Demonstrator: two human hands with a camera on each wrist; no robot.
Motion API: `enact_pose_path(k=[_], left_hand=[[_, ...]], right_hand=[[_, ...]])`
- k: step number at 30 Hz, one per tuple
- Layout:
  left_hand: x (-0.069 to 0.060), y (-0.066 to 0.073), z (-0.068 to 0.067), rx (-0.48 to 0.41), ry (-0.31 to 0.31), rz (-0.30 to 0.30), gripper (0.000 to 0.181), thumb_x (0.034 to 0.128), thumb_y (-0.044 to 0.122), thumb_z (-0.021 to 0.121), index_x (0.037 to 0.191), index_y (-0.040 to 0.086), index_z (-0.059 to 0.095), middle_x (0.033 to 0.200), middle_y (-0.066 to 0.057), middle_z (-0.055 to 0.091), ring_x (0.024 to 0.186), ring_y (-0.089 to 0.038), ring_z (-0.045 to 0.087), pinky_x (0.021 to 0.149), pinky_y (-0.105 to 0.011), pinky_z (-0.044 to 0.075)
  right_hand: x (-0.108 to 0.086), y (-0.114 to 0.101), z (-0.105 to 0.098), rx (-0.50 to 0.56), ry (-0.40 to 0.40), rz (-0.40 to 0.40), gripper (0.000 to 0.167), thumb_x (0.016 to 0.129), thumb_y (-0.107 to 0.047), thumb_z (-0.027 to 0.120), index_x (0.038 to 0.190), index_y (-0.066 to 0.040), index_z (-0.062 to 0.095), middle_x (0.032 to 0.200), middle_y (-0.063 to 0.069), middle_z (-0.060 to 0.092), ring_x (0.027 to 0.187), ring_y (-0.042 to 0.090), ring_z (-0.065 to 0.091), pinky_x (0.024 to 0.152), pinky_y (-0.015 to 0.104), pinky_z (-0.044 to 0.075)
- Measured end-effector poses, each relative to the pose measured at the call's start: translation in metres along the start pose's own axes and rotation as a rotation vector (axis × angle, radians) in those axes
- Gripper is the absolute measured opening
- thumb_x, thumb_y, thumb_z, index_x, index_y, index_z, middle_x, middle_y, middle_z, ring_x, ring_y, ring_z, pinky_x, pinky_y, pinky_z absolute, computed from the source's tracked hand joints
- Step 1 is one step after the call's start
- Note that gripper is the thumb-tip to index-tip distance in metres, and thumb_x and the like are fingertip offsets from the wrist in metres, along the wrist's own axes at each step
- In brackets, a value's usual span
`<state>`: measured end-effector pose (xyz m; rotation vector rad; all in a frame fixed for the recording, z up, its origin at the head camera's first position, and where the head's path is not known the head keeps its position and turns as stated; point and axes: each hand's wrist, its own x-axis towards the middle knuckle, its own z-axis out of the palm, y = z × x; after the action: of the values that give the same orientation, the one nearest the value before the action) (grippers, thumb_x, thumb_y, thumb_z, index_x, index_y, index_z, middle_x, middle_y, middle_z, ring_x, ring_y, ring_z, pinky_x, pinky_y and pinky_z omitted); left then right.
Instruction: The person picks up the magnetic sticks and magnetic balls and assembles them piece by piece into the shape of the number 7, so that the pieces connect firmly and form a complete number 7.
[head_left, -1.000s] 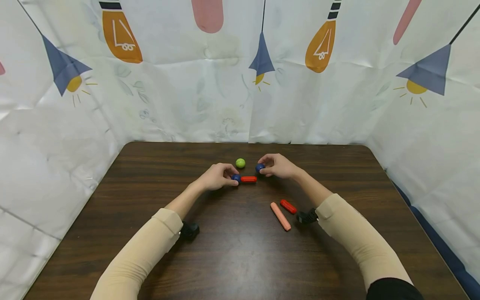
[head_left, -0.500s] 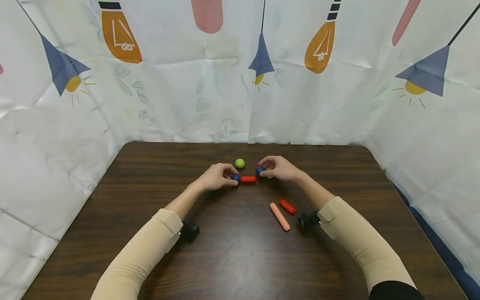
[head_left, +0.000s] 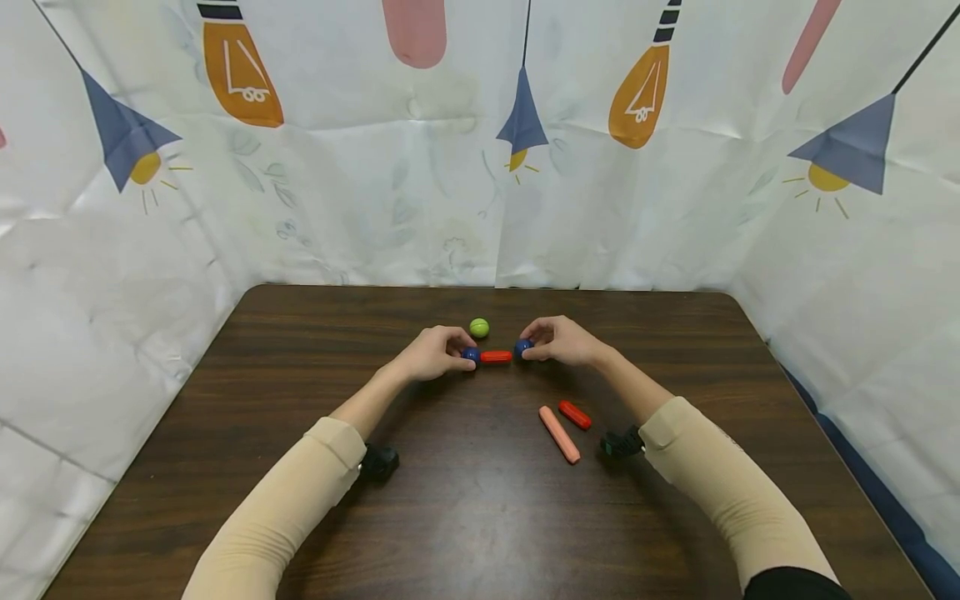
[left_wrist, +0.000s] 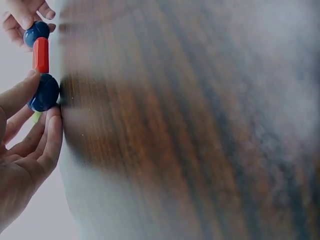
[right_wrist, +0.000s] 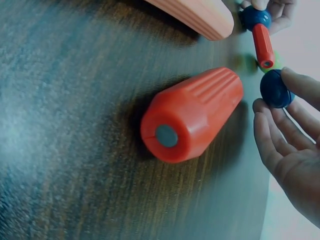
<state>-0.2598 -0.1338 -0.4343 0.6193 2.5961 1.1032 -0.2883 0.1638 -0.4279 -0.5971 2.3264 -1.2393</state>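
Observation:
My left hand [head_left: 432, 353] pinches a blue ball [left_wrist: 45, 92] between thumb and fingers. A short red magnetic rod [head_left: 496, 357] sticks out from that ball to the right. My right hand [head_left: 564, 340] pinches a second blue ball [right_wrist: 276, 89] close to the rod's free end. The right wrist view shows the rod's grey metal tip facing this ball, with a narrow gap between them. Just behind the rod a green ball [head_left: 479, 327] lies on the table. Fingers partly cover both blue balls in the head view.
Nearer to me on the dark wooden table [head_left: 465, 500] lie a second red rod [right_wrist: 192, 117] and a longer salmon-pink rod [head_left: 559, 435], side by side below my right hand. A patterned white cloth [head_left: 420, 200] hangs behind the table's far edge.
My right hand has come slightly towards me with its blue ball, which is now in line with the red rod's end. My left hand, its ball and the rod have hardly moved.

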Motion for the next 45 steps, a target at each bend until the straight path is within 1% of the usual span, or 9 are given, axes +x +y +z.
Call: enact_pose_path(k=[8, 16, 18, 23, 26, 32, 41, 45], left_hand=[[0.0010, 0.0017, -0.0005, 0.009, -0.001, -0.002, 0.029, 0.0941, 0.021, 0.079, 0.119, 0.008, 0.070, 0.113, -0.007, 0.070, 0.097, -0.020, 0.064, 0.085, -0.037, 0.054], [0.0045, 0.0040, -0.0001, 0.026, 0.005, 0.000, 0.029, 0.0938, 0.020, 0.079, 0.118, 0.007, 0.070, 0.112, -0.007, 0.070, 0.097, -0.021, 0.064, 0.087, -0.037, 0.054], [0.0051, 0.0045, -0.0004, 0.028, 0.004, -0.001, 0.029, 0.0934, 0.020, 0.079, 0.118, 0.007, 0.070, 0.111, -0.007, 0.069, 0.098, -0.021, 0.064, 0.088, -0.038, 0.054], [0.0064, 0.0048, -0.0012, 0.032, 0.000, 0.002, 0.030, 0.0933, 0.021, 0.080, 0.118, 0.007, 0.070, 0.112, -0.008, 0.070, 0.099, -0.021, 0.065, 0.088, -0.038, 0.054], [0.0077, 0.0043, -0.0011, 0.035, 0.001, 0.004, 0.031, 0.0935, 0.021, 0.079, 0.119, 0.007, 0.070, 0.112, -0.007, 0.070, 0.098, -0.021, 0.065, 0.088, -0.038, 0.054], [0.0086, 0.0032, -0.0005, 0.036, 0.009, -0.001, 0.031, 0.0933, 0.022, 0.080, 0.119, 0.008, 0.070, 0.111, -0.007, 0.071, 0.096, -0.020, 0.065, 0.086, -0.037, 0.054], [0.0095, 0.0011, 0.0005, 0.035, 0.011, 0.002, 0.031, 0.0936, 0.021, 0.079, 0.119, 0.007, 0.070, 0.111, -0.006, 0.071, 0.096, -0.020, 0.064, 0.086, -0.037, 0.054], [0.0097, 0.0009, 0.0003, 0.037, 0.014, 0.002, 0.030, 0.0932, 0.021, 0.080, 0.119, 0.007, 0.070, 0.110, -0.006, 0.071, 0.095, -0.020, 0.064, 0.087, -0.037, 0.054]], right_hand=[[-0.0008, 0.0021, 0.0017, -0.002, -0.013, -0.014, 0.034, 0.095, -0.015, 0.076, 0.124, 0.000, 0.066, 0.115, 0.013, 0.066, 0.102, 0.026, 0.065, 0.085, 0.044, 0.054], [-0.0009, 0.0019, 0.0043, 0.005, -0.013, -0.023, 0.039, 0.095, -0.015, 0.076, 0.127, 0.003, 0.064, 0.120, 0.019, 0.065, 0.107, 0.032, 0.063, 0.089, 0.054, 0.052], [-0.0003, 0.0024, 0.0048, -0.001, -0.013, -0.022, 0.038, 0.095, -0.015, 0.076, 0.126, 0.003, 0.064, 0.119, 0.018, 0.065, 0.106, 0.032, 0.064, 0.088, 0.053, 0.053], [0.0003, 0.0031, 0.0053, -0.035, 0.002, -0.021, 0.034, 0.095, -0.016, 0.077, 0.123, 0.000, 0.066, 0.114, 0.013, 0.066, 0.101, 0.026, 0.065, 0.083, 0.042, 0.055], [0.0004, 0.0034, 0.0056, -0.058, 0.015, -0.024, 0.032, 0.095, -0.015, 0.077, 0.122, -0.002, 0.067, 0.114, 0.011, 0.067, 0.102, 0.025, 0.065, 0.084, 0.038, 0.054], [0.0003, 0.0039, 0.0063, -0.081, 0.024, -0.028, 0.031, 0.095, -0.015, 0.077, 0.122, -0.003, 0.068, 0.114, 0.009, 0.067, 0.104, 0.024, 0.064, 0.090, 0.039, 0.052], [-0.0008, 0.0060, 0.0052, -0.082, 0.025, -0.029, 0.031, 0.096, -0.014, 0.075, 0.124, -0.003, 0.067, 0.116, 0.010, 0.067, 0.104, 0.024, 0.064, 0.086, 0.037, 0.054], [-0.0037, 0.0064, 0.0045, -0.087, 0.028, -0.044, 0.031, 0.097, -0.012, 0.073, 0.125, -0.002, 0.066, 0.117, 0.011, 0.067, 0.106, 0.025, 0.064, 0.087, 0.037, 0.054]])
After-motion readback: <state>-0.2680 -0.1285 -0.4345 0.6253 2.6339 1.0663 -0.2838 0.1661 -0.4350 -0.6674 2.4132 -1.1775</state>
